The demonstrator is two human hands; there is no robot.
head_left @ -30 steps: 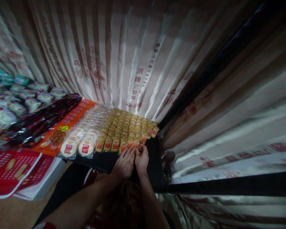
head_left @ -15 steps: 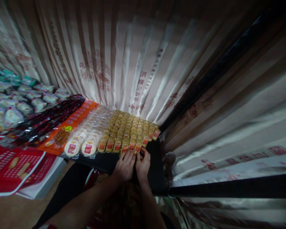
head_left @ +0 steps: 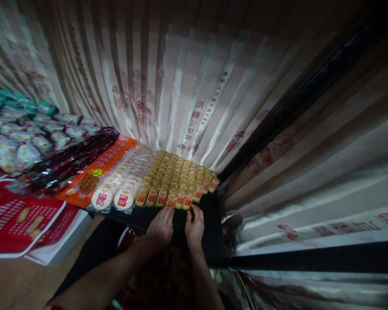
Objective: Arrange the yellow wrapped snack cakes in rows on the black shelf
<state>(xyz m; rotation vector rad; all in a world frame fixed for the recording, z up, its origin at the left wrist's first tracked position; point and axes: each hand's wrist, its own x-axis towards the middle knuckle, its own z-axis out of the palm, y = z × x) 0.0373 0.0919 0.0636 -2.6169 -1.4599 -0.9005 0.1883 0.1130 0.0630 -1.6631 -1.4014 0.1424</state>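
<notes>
Small yellow-wrapped snack packets (head_left: 171, 176) with red labels stand in tight rows on the black tabletop (head_left: 210, 219). My left hand (head_left: 161, 227) is at the front edge of these rows, its fingers stretched forward and its tips at or close to a front packet. Beside it, my right hand (head_left: 195, 227) has its thumb and bent fingers apart, the fingertips near the base of another front packet (head_left: 187, 201). Whether the tips touch is hard to make out. Neither hand visibly holds anything.
Left of the rows lie clear-wrapped round white crackers (head_left: 123, 199), an orange snack bag (head_left: 93, 172), dark shiny packages (head_left: 74, 155) and white-and-green packets (head_left: 29, 129). A red printed bag (head_left: 26, 219) is at lower left. A pleated curtain (head_left: 168, 86) rises behind the table.
My left hand has drawn back a little and left from the front packets, widening the gap between my hands. My right hand has shifted only slightly. The view has moved slightly.
</notes>
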